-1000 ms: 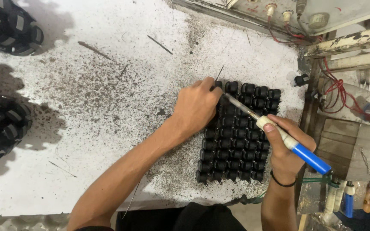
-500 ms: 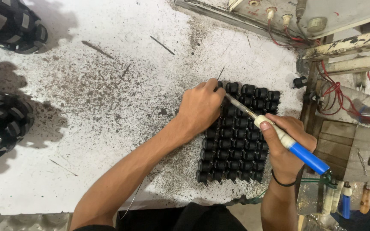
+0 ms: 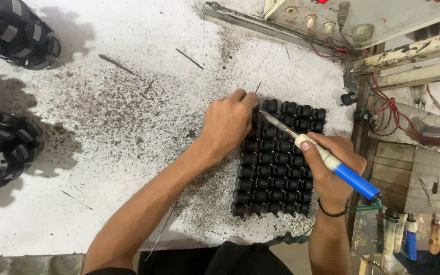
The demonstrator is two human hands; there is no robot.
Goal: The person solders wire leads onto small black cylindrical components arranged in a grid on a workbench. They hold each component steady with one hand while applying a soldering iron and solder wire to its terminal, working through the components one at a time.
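Little shift since earlier frame: left hand (image 3: pixel 228 124) remains at top-left corner of black component block (image 3: pixel 276 160), fingers curled, grip contents not discernible. Right hand (image 3: pixel 327 170) pinches blue-handled soldering iron (image 3: pixel 327 159), tip near left fingers. Block lies on white surface (image 3: pixel 128 102)

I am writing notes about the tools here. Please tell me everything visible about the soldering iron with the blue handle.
The soldering iron has a blue handle at the rear, a cream collar in the middle and a thin grey metal shaft in front. It lies tilted, tip towards the upper left, over the block of small black parts. The right hand holds it around the collar, thumb on top. The tip ends beside the fingers of the left hand, at the block's upper left corner. A green cord leaves the handle's rear.
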